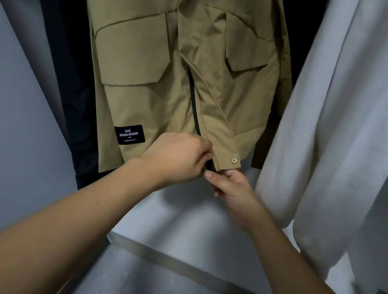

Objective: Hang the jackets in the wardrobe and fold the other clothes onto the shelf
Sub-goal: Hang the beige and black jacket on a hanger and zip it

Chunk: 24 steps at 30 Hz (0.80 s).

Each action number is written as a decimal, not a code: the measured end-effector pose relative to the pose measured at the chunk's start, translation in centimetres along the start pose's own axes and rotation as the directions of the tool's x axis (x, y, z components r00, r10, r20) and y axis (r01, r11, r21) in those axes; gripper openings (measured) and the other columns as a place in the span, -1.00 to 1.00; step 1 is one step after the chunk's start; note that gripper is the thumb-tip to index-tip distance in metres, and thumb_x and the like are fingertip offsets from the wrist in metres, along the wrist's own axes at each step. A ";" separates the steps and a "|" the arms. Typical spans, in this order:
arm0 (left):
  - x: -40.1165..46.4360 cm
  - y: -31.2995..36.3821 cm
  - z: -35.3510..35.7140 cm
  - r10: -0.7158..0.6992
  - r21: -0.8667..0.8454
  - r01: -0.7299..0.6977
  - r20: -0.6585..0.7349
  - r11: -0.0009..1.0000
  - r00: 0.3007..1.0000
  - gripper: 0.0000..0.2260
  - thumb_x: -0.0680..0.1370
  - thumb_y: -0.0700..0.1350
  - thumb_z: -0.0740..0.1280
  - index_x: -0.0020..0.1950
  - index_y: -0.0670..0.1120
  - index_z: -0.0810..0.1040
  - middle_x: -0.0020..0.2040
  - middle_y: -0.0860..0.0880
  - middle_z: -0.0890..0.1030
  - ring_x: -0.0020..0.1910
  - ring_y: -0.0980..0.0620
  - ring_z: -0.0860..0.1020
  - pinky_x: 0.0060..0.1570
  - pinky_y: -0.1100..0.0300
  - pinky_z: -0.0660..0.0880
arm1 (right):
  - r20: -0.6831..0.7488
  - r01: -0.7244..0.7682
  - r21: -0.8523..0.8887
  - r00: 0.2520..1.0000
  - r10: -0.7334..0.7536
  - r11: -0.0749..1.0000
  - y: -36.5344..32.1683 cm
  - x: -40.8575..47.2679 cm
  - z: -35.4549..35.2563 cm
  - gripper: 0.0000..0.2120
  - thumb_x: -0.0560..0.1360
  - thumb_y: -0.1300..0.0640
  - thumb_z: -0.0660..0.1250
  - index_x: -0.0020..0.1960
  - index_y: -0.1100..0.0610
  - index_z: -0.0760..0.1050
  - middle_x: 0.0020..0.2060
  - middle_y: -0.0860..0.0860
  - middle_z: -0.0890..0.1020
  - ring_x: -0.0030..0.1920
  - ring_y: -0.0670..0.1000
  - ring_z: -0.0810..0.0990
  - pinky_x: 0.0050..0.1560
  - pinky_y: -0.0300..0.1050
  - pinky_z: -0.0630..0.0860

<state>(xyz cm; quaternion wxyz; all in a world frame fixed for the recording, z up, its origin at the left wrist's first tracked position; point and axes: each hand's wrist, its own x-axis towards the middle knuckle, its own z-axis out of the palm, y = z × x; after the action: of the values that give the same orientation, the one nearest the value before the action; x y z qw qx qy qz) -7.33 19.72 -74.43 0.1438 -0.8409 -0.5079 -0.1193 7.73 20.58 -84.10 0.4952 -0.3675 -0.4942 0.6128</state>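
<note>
Jacket [162,71] hung in the wardrobe, hem at the fingers: left hand [177,159] and right hand [229,186] both pinched the zipper base [210,167]. Zipping looked underway; next called for seating the pin. White garment [347,115] hung right.

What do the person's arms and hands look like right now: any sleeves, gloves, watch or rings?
Both forearms are bare up to the frame edge, with no sleeves in view. The left hand and right hand wear no gloves, and no watch, wristband or ring shows on the visible sides. No markings or cables appear on either arm.
</note>
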 end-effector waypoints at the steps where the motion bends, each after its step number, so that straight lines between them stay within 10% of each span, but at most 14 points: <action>1: 0.3 -0.1 -0.3 0.022 0.011 -0.023 0.018 1.000 1.000 -0.81 0.61 0.05 0.14 -0.04 0.02 0.50 -0.01 0.03 0.61 0.01 -0.10 0.57 -0.26 0.11 0.32 | -0.007 0.024 -0.021 1.000 -0.024 0.999 -0.1 0.1 0.0 -0.92 0.51 0.24 0.40 -0.12 0.08 0.57 -0.38 -0.14 0.55 -0.37 -0.18 0.43 -0.33 -0.29 0.32; 7: 0.3 -0.1 -0.2 0.026 -0.005 -0.025 0.057 1.000 0.998 -0.81 0.60 0.06 0.15 -0.01 0.04 0.52 -0.02 -0.01 0.63 -0.02 -0.12 0.58 -0.17 0.07 0.48 | -0.127 0.113 0.044 0.986 -0.107 0.993 -0.3 0.5 -0.5 -0.97 0.48 0.26 0.43 -0.10 0.17 0.62 -0.39 -0.08 0.61 -0.42 -0.20 0.47 -0.40 -0.39 0.39; 18: 1.7 1.1 0.7 -0.009 0.415 0.016 -0.019 0.909 1.000 -0.84 0.51 0.07 0.25 -0.06 0.03 0.55 -0.06 0.06 0.62 -0.03 -0.06 0.47 -0.13 0.06 0.04 | -0.127 0.087 0.066 0.989 -0.078 0.994 1.1 0.7 -0.3 -0.77 0.48 0.23 0.43 -0.34 0.10 0.55 -0.44 -0.02 0.51 -0.38 -0.11 0.45 -0.29 -0.30 0.42; 24: 1.9 1.0 1.1 -0.040 0.196 0.039 0.003 0.980 0.999 -0.89 0.59 0.02 0.19 -0.12 0.06 0.41 -0.01 0.03 0.61 0.01 -0.08 0.53 -0.10 0.09 0.16 | -0.186 0.056 0.129 0.982 -0.031 0.990 1.5 0.5 0.0 -0.77 0.50 0.22 0.42 -0.31 0.09 0.50 -0.46 -0.06 0.50 -0.41 -0.11 0.42 -0.36 -0.30 0.40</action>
<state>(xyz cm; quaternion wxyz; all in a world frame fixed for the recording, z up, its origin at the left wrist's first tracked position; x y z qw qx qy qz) -5.47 21.21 -74.90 0.2216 -0.8128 -0.5343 -0.0686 7.21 21.05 -85.51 0.5755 -0.3776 -0.4122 0.5969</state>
